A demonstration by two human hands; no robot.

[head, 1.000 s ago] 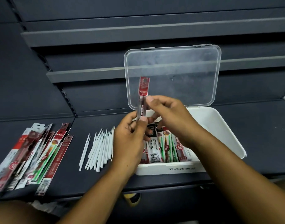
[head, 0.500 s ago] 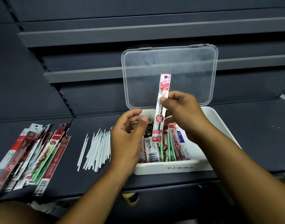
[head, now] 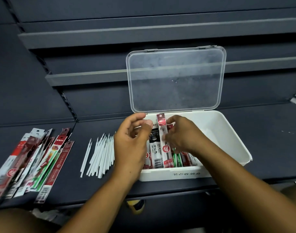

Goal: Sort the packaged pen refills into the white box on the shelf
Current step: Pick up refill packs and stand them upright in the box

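Over white box, right hand seemingly pinches refill.

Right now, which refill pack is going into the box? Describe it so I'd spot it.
Find the white box, lid up, on the shelf. Packs fill its left part, and the right hand pinches one. It is the red pack with a round seal, lying over the others, beside the black pack.

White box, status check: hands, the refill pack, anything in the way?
Right hand holds red refill pack, lying among packs in white box. Left hand empty, loosely curled beside it. Lid open, nothing blocking.
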